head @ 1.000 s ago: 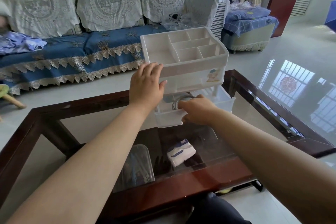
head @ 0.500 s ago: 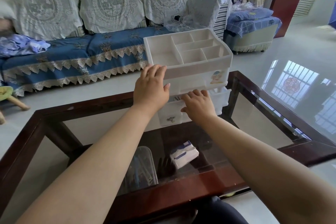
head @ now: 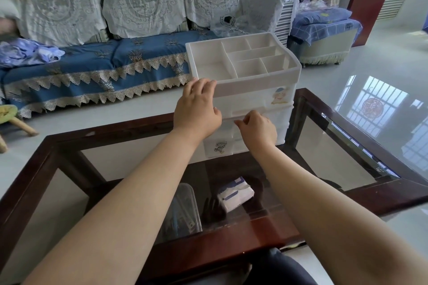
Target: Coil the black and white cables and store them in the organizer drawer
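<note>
The organizer [head: 243, 81] is light, slippery plastic. Your left hand [head: 196, 109] lies flat on its front rim; your right hand [head: 257, 129] pinches the drawer [head: 234, 143] front edge.

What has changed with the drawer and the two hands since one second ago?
The bottom drawer went back into the white organizer; it stood pulled out with coiled cable showing inside, and now it is shut, pushed by the right hand. The left hand stays braced on the organizer's front left corner. The organizer stays on the glass table.
</note>
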A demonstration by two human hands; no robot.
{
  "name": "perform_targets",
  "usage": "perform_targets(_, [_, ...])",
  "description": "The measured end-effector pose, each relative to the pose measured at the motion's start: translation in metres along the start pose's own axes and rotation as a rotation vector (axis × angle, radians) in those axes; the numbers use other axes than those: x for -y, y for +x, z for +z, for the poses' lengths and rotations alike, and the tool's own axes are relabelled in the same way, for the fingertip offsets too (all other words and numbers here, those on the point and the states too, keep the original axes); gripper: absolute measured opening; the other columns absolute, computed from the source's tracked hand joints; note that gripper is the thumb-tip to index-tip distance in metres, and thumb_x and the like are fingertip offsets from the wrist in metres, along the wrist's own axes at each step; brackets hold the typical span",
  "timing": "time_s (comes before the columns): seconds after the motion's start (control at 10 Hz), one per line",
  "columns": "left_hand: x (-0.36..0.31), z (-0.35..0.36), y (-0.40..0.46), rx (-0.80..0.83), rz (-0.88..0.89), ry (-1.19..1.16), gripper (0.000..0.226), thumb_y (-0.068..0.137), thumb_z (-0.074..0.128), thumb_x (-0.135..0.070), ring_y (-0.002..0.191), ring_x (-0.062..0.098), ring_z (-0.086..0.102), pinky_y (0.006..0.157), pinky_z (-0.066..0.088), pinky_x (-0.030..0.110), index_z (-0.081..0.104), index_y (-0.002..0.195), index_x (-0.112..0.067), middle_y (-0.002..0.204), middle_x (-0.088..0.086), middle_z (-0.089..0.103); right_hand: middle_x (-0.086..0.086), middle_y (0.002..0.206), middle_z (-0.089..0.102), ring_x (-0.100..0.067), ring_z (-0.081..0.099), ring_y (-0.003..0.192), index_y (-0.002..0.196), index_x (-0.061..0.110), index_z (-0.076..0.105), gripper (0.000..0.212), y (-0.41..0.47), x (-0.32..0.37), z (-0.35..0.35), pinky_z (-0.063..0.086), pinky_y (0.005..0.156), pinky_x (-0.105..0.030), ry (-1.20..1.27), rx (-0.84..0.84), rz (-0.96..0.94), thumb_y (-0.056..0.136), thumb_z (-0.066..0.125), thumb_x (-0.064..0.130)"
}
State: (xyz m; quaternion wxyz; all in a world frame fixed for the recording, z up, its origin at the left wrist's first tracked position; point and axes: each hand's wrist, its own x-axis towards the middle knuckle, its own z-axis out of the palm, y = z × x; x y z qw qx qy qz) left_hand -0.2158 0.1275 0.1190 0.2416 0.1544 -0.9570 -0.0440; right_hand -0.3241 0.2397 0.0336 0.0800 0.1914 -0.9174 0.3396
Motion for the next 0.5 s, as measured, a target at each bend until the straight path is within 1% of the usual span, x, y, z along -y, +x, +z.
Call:
perform_targets(0.1, [0.000,-0.001,0.000,0.008,-0.004,-0.002,0.061,0.088,0.054,-0.019,0.144,0.029,0.020,0.115,0.024,0.040,0.034,0.145,-0.016,0.150,0.005,0.036,-0.002,0.091,0.060,-0.024,0.055,0.087,0.086,0.017,0.049,0.024,0.001,0.005,0.004,0.045,0.073,-0.036,0.058,0.019,0.081,0.090,0.057,0.039])
perform_targets(0.2, [0.000,0.000,-0.002,0.036,0.001,-0.009,0.067,0.088,0.053,-0.017,0.147,0.028,0.013,0.117,0.021,0.039,0.027,0.149,-0.016,0.156,0.005,0.028,-0.001,0.105,0.058,-0.022,0.056,0.095,0.100,0.016,0.053,0.018,-0.006,0.004,0.008,0.043,0.074,-0.033,0.107,0.030,0.095,0.091,0.053,0.032])
perform_targets(0.3, [0.003,0.002,-0.007,0.081,0.006,-0.014,0.072,0.091,0.051,-0.016,0.150,0.023,0.001,0.118,0.019,0.039,0.016,0.154,-0.019,0.163,0.002,0.010,0.001,0.117,0.053,-0.020,0.055,0.102,0.116,0.017,0.050,0.029,-0.017,0.010,0.005,0.042,0.078,-0.032,0.201,0.104,0.125,0.091,0.052,0.031])
perform_targets(0.4, [0.006,0.001,-0.022,0.010,-0.005,-0.112,0.064,0.094,0.050,-0.016,0.149,0.021,0.010,0.118,0.018,0.037,0.023,0.153,-0.016,0.162,0.003,0.014,0.006,0.110,0.055,-0.015,0.057,0.097,0.115,0.020,0.050,0.028,-0.034,0.017,-0.002,0.047,0.076,-0.031,0.351,0.124,0.123,0.089,0.055,0.029])
perform_targets(0.5, [0.008,0.011,-0.057,0.016,-0.118,-0.244,0.055,0.096,0.051,-0.019,0.146,0.021,0.021,0.117,0.020,0.034,0.034,0.148,-0.017,0.157,0.003,0.030,0.009,0.097,0.060,-0.009,0.060,0.086,0.109,0.019,0.055,0.021,-0.056,0.029,-0.033,0.045,0.065,-0.015,0.648,0.063,0.056,0.089,0.060,0.020])
